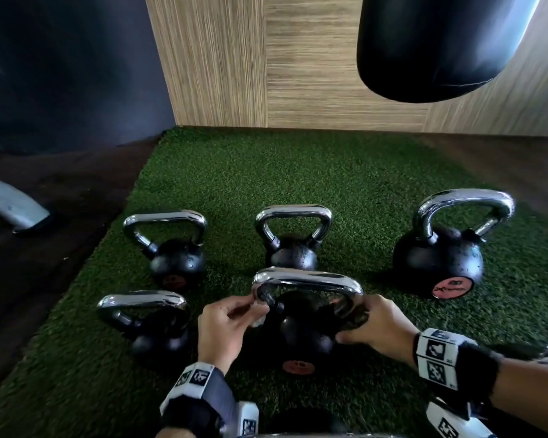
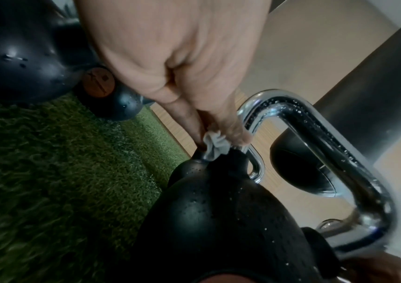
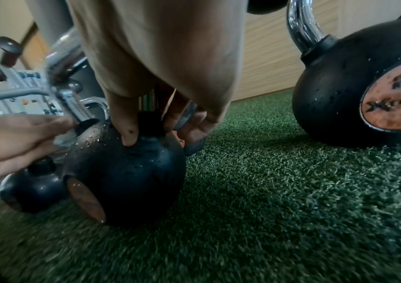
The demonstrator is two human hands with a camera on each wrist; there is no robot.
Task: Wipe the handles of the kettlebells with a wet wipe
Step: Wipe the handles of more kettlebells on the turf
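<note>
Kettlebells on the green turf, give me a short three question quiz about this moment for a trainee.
1. True or false: the left hand pinches the wet wipe against the handle of the near middle kettlebell.
2. Which hand steadies that kettlebell? A left, B right.
3. Fill in: the kettlebells stand on green ____.

Key: 1 true. 2 B, the right hand. 3 turf.

Gym corner. Green fake-grass mat (image 1: 298, 172) under hands, black kettlebells (image 1: 438, 263) with chrome handles standing around them, black punching bag (image 1: 431, 49) hanging above, weight machine (image 3: 25, 90) beside.
</note>
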